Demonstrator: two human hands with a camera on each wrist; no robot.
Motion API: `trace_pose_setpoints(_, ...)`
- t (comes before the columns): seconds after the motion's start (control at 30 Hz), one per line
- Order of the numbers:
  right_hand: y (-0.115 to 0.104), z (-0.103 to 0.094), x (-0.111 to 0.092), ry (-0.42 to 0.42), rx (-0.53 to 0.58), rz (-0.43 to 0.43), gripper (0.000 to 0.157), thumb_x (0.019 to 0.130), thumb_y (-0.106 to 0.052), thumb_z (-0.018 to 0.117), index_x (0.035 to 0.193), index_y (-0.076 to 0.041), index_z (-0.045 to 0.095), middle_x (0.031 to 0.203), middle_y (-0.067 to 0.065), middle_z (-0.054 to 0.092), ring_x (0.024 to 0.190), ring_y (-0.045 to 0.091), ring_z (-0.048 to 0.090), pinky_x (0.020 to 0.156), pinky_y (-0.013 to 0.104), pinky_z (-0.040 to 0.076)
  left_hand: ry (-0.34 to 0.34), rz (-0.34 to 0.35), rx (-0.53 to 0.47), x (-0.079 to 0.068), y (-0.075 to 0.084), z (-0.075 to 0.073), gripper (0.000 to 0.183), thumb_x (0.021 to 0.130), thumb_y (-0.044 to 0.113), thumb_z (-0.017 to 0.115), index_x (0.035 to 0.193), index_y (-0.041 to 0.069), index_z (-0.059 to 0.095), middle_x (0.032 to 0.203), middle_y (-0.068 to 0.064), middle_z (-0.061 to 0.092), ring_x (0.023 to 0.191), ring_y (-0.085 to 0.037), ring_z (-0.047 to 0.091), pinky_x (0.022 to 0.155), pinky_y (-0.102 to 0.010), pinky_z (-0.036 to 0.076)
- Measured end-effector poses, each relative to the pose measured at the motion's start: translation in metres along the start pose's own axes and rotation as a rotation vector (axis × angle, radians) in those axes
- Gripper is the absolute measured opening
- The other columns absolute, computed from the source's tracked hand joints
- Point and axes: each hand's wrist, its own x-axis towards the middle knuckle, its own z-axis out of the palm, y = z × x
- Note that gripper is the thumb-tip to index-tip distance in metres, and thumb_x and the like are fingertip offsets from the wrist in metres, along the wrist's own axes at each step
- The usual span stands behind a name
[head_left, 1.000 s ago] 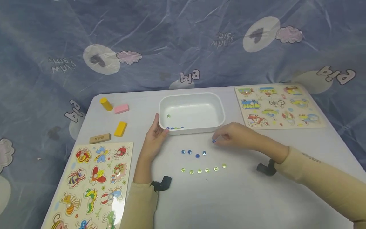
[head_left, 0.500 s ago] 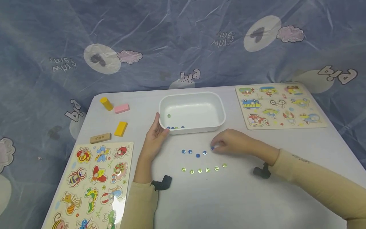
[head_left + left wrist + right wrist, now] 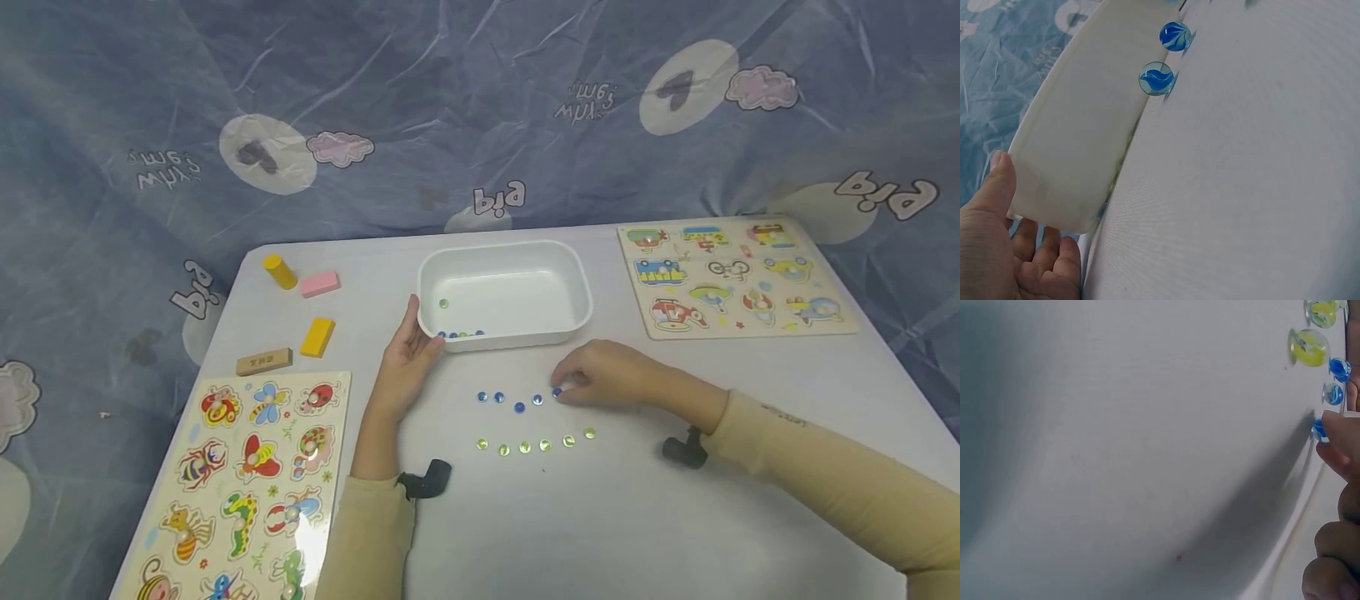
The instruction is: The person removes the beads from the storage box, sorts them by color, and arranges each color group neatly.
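Observation:
My right hand (image 3: 611,373) pinches a blue-swirled glass marble (image 3: 557,392) between thumb and forefinger, down at the table at the right end of a row of blue marbles (image 3: 520,407). In the right wrist view, part of that marble shows by the fingertips, the other fingers curled. Nearer the front lies a second row, of yellow-green marbles (image 3: 545,446). My left hand (image 3: 402,367) holds the left front corner of a white tray (image 3: 517,300), thumb at the rim, as the left wrist view also shows. Several blue and green marbles lie inside the tray along its front left wall.
A wooden insect puzzle (image 3: 258,458) lies at left, a vehicle puzzle (image 3: 735,279) at back right. Left of the tray are a yellow cylinder (image 3: 280,272), a pink block (image 3: 319,284), a yellow block (image 3: 317,337) and a wooden block (image 3: 264,362). A blue patterned cloth (image 3: 420,108) hangs behind.
My right hand has come down and slightly left, from near the tray's front right corner to the end of the blue row, carrying the blue marble. The left hand and tray stay put.

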Motion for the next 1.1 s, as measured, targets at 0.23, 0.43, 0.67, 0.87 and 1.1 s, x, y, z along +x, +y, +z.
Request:
trace_pose_setpoints(0.23, -0.007, -0.023, -0.001, 0.071, -0.002, -0.028, 0.021, 0.083, -0.038, 0.07, 0.102, -0.029, 0.072, 0.083, -0.018, 0.067, 0.072, 0.002, 0.056, 0.071, 0.024, 0.052, 0.007, -0.021, 0.009, 0.001, 0.0, -0.001, 0.078, 0.091, 0.016, 0.062, 0.153, 0.019, 0.015, 0.159, 0.007, 0.017, 0.146, -0.018, 0.021, 0.113, -0.015, 0.028)
trace_pose_setpoints(0.43, -0.014, -0.05, 0.013, 0.154, 0.004, -0.069, 0.021, 0.085, -0.035, 0.069, 0.102, -0.023, 0.073, 0.052, -0.009, 0.038, 0.05, 0.007, 0.036, 0.057, 0.022, 0.042, 0.004, -0.017, 0.007, 0.001, -0.001, -0.001, 0.079, 0.091, 0.02, 0.063, 0.153, 0.019, 0.014, 0.159, 0.005, 0.016, 0.146, -0.018, 0.02, 0.114, -0.016, 0.027)
trace_pose_setpoints(0.67, -0.015, -0.063, 0.046, 0.18, 0.015, -0.057, 0.023, 0.085, -0.035, 0.069, 0.104, -0.022, 0.072, 0.049, -0.006, 0.032, 0.047, 0.009, 0.029, 0.052, 0.024, 0.039, 0.007, -0.023, 0.012, 0.0, 0.0, -0.001, 0.08, 0.09, 0.024, 0.064, 0.153, 0.021, 0.014, 0.159, 0.007, 0.016, 0.146, -0.016, 0.021, 0.114, -0.015, 0.027)
trace_pose_setpoints(0.87, -0.012, -0.059, 0.081, 0.103, 0.006, -0.021, 0.028, 0.085, -0.036, 0.069, 0.108, -0.02, 0.071, 0.05, -0.004, 0.036, 0.049, 0.012, 0.033, 0.052, 0.026, 0.038, 0.008, -0.041, 0.023, 0.0, -0.001, -0.002, 0.078, 0.091, 0.019, 0.062, 0.152, 0.024, 0.015, 0.157, 0.013, 0.017, 0.145, -0.013, 0.022, 0.113, -0.014, 0.027)
trace_pose_setpoints(1.1, -0.014, -0.048, 0.108, -0.032, 0.025, 0.0, 0.021, 0.08, -0.029, 0.075, 0.1, -0.025, 0.073, 0.056, -0.001, 0.048, 0.054, 0.013, 0.041, 0.056, 0.027, 0.042, -0.002, -0.041, 0.019, 0.0, 0.001, -0.002, 0.079, 0.091, 0.021, 0.064, 0.152, 0.024, 0.015, 0.157, 0.014, 0.017, 0.145, -0.01, 0.022, 0.113, -0.014, 0.028)
